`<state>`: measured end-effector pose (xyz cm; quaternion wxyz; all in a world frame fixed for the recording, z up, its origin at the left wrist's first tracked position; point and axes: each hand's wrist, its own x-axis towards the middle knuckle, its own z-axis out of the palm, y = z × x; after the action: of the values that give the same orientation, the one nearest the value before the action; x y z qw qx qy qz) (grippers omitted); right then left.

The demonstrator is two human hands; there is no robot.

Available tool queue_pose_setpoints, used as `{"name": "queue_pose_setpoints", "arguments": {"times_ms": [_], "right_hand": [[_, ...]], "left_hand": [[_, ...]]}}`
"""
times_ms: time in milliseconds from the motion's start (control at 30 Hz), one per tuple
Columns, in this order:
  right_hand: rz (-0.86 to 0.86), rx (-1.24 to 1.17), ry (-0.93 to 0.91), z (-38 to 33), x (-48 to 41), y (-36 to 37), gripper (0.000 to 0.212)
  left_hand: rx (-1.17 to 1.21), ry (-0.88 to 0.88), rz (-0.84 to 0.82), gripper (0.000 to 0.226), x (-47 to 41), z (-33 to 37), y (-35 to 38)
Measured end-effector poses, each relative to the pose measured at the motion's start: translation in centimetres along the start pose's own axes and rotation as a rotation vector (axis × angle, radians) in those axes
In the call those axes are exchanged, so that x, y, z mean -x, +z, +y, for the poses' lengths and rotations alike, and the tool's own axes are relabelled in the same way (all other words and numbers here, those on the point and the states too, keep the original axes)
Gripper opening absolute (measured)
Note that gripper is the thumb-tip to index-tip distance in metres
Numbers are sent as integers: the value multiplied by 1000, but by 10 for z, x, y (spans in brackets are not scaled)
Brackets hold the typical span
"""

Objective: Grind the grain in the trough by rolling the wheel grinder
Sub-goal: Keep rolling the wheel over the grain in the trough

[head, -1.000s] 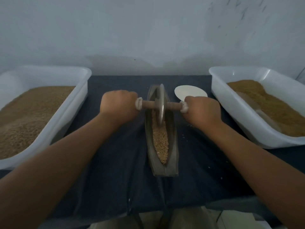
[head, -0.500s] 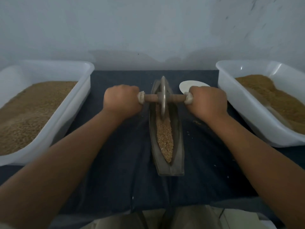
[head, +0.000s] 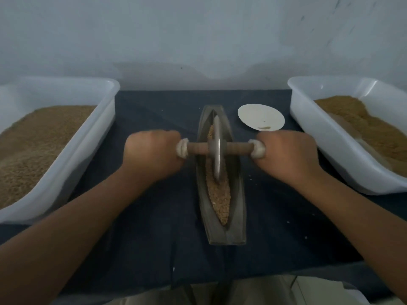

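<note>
Dark cloth covered the table [head: 154,227]; left hand [head: 152,154] and right hand [head: 288,155] gripped the wheel grinder [head: 217,148] standing in the trough [head: 236,194] of grain [head: 220,199].

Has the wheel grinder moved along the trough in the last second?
Yes. The wheel grinder has rolled toward the person, from the far end of the trough nearer its middle; the white plate beyond the right hand now shows whole.

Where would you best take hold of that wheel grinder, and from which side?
By both ends of its wooden axle, one hand per side, from above, as the left hand and right hand do. The thin disc stands upright in the narrow trough, so only the axle sticking out sideways offers a grip.
</note>
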<state>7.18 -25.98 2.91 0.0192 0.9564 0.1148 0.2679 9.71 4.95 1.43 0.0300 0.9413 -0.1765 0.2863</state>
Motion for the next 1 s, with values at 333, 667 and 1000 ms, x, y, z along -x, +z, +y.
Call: {"name": "queue_pose_setpoints", "arguments": {"times_ms": [333, 667, 1000], "right_hand": [[-32, 33, 42, 4, 1, 6, 44], [47, 37, -13, 5, -45, 16, 45], [124, 42, -150, 1, 17, -15, 42]], "left_hand": [[-78, -1, -14, 41, -1, 7, -10], [-51, -138, -104, 41, -25, 1, 13], [10, -19, 23, 39, 46, 6, -12]]}}
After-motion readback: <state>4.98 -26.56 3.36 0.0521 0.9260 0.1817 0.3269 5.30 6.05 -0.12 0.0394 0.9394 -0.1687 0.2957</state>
